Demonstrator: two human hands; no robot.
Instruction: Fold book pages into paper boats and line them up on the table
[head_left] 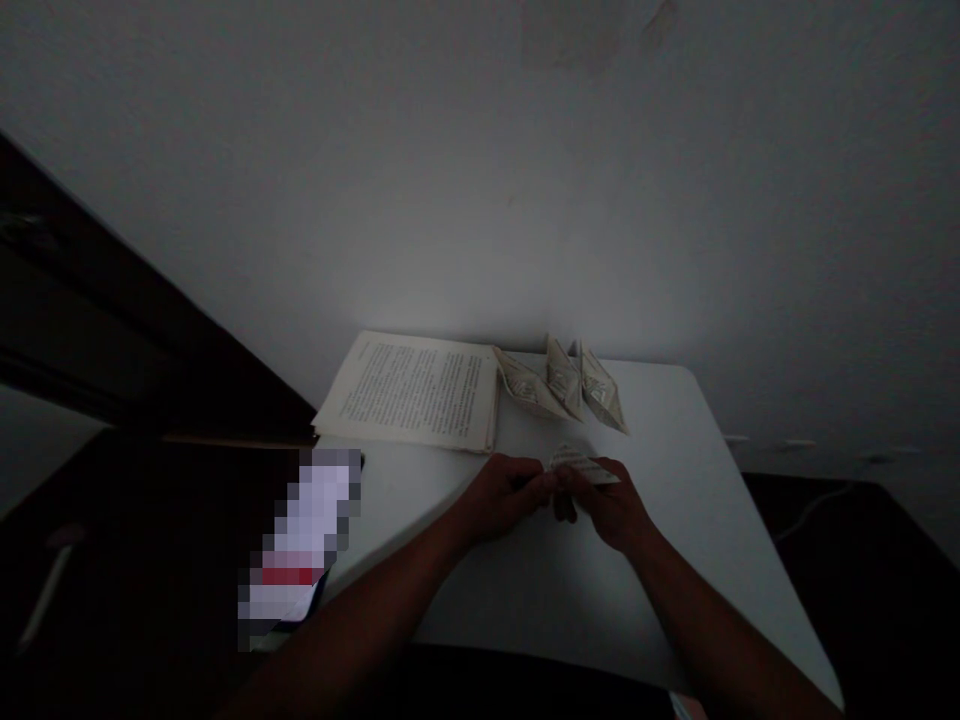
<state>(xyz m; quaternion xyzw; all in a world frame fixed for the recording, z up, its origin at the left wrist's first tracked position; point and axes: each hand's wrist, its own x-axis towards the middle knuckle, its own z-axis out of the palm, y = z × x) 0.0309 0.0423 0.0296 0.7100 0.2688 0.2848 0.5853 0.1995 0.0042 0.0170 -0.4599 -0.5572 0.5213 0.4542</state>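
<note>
Presently I have the folded printed paper (594, 468) pinched between the left hand (501, 494) and the right hand (613, 508), fingers curled close together, forearms converging from seven and five o'clock over the white counter (712, 520). Toward twelve sit three paper boats (564, 380); at ten, printed pages (412, 392). Behind rises a dim wall (450, 200).

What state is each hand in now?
Left hand: closed, holding the folded paper at its left end.
Right hand: closed, holding the same folded paper.
</note>
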